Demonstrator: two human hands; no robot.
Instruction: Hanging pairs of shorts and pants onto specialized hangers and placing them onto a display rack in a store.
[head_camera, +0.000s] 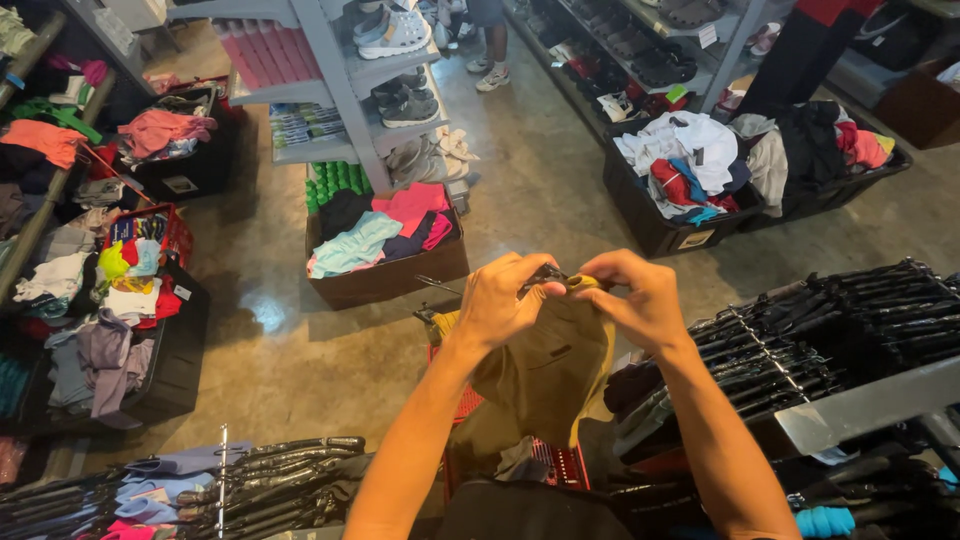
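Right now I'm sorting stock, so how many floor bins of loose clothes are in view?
4: one brown bin ahead, one black bin at right, two black bins at left. Others may be hidden.

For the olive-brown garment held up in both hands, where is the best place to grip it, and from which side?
Probably at its top edge, from above, one hand at each end. The olive-brown fabric garment hangs limp below the left hand and right hand, which pinch that edge near a dark hanger clip. Gripping lower down would likely only bunch the loose cloth.
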